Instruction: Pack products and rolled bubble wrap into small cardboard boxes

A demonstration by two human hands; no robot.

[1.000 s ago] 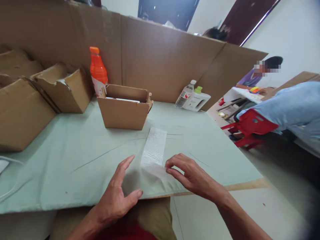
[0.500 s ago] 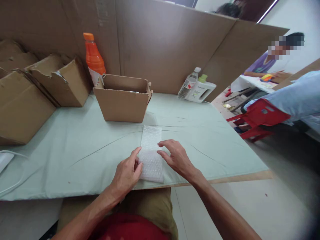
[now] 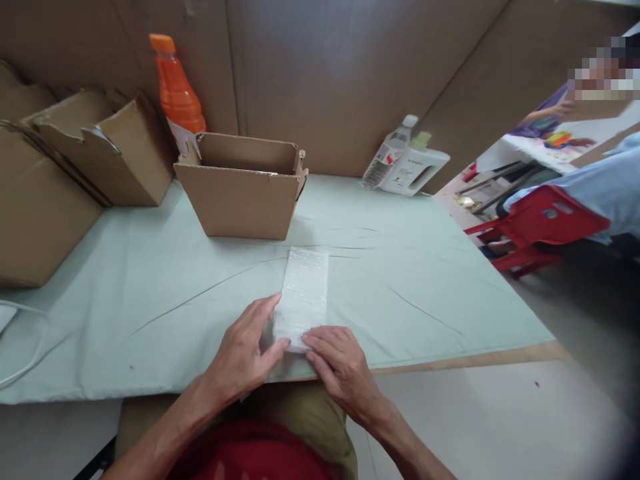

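A strip of clear bubble wrap, folded into a long narrow rectangle, lies flat on the cloth-covered table near its front edge. My left hand rests along its left side, thumb and fingers spread apart, the thumb tip at the near left corner. At the near right corner, my right hand has its fingers held together over the wrap, with the thumb by the near edge. Whether anything lies inside the wrap cannot be made out.
Behind the wrap stands an open cardboard box. More cardboard boxes fill the left side. An orange bottle, a clear water bottle and a white jug stand along the cardboard wall. A red chair and people are at right.
My right hand has come down and toward me from the wrap's right side onto its near end. My left hand stays by the left edge. The view has tilted down slightly.
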